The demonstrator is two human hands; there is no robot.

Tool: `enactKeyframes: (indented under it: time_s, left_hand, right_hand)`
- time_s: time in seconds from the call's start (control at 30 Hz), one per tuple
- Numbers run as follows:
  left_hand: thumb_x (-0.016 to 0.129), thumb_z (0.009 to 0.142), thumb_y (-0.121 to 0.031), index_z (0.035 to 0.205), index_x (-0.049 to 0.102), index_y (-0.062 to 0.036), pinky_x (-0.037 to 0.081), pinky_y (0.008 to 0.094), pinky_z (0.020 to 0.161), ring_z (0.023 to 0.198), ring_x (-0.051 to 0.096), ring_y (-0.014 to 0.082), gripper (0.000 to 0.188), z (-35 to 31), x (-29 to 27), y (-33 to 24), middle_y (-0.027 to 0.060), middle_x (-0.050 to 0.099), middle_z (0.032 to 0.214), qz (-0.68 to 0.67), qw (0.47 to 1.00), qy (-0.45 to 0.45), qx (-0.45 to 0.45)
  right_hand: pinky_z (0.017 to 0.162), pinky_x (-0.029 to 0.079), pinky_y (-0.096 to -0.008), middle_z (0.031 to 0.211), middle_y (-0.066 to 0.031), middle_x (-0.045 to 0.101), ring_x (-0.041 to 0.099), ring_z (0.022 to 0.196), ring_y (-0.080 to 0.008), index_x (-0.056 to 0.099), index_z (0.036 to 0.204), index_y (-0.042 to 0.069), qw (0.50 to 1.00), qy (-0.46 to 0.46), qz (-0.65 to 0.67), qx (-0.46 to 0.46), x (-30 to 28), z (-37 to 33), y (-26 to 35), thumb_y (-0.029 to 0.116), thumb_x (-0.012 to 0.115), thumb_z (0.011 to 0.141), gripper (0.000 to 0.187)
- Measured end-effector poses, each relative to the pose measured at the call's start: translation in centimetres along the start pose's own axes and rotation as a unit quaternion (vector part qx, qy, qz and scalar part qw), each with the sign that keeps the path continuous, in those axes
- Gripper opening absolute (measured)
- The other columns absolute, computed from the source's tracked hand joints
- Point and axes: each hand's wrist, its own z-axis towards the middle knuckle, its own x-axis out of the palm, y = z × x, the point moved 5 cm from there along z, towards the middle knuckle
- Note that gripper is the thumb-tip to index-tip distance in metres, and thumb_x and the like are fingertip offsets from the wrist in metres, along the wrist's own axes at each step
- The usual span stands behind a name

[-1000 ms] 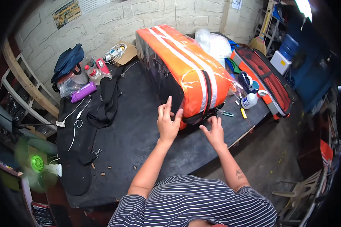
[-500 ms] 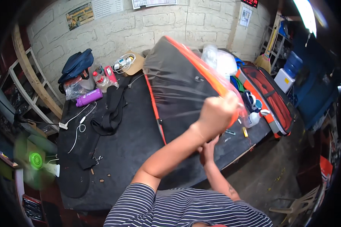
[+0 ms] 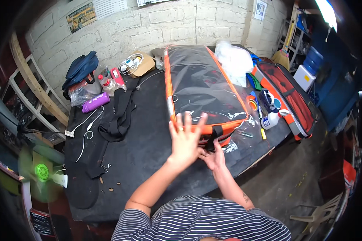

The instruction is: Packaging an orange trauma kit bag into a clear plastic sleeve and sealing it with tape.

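A long orange-and-black bag [image 3: 205, 86] lies on the dark table, wrapped in clear plastic that wrinkles and shines along its top. My left hand [image 3: 184, 140] is spread over the bag's near left corner, its fingertips against the orange edge and the plastic. Low at the near end, my right hand [image 3: 214, 160] has its thumb up beside a black strap [image 3: 215, 133], its fingers reaching left under my left hand. Thumb and fingers stand apart there, with nothing seen between them. The bag's underside is hidden.
On the right are a spray bottle [image 3: 271, 119], a yellow marker [image 3: 263, 133] and an opened orange-and-black bag [image 3: 287, 94]. Black webbing straps [image 3: 118, 116], a purple bottle [image 3: 95, 103] and a white cable [image 3: 84, 136] lie left. A fan [image 3: 42, 172] stands beyond the table's left edge.
The bag has come down from a tilt to lie lengthwise on the table. My left hand has opened from a fist at the plastic's right side and moved left and down to the near corner.
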Motion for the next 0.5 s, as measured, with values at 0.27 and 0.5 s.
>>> enactKeyframes:
  time_s: [0.27,0.5]
  left_hand:
    - [0.059,0.073,0.005,0.092,0.067,-0.0007,0.049,0.0345,0.062,0.07,0.061,0.0273,0.021,-1.2,-5.1,3.8,0.0107,0.059,0.073,-0.171,0.938,-0.292,0.071]
    - [0.08,0.069,-0.025,0.132,0.043,-0.0021,0.034,0.0402,0.098,0.116,0.038,0.0292,0.076,-6.5,-1.3,6.5,0.0179,0.035,0.126,-0.224,0.875,-0.418,-0.099]
  right_hand:
    - [0.072,0.055,-0.0498,0.101,-0.021,0.057,0.063,0.082,-0.0364,0.042,0.119,0.002,0.993,0.029,-0.067,-0.095,-0.7,1.3,1.4,0.026,0.053,0.093,0.037]
    - [0.058,0.058,-0.0376,0.096,-0.0167,0.055,0.066,0.068,-0.0303,0.035,0.115,0.002,0.976,0.058,-0.197,-0.065,0.7,-0.3,2.7,0.039,0.055,0.091,0.048]
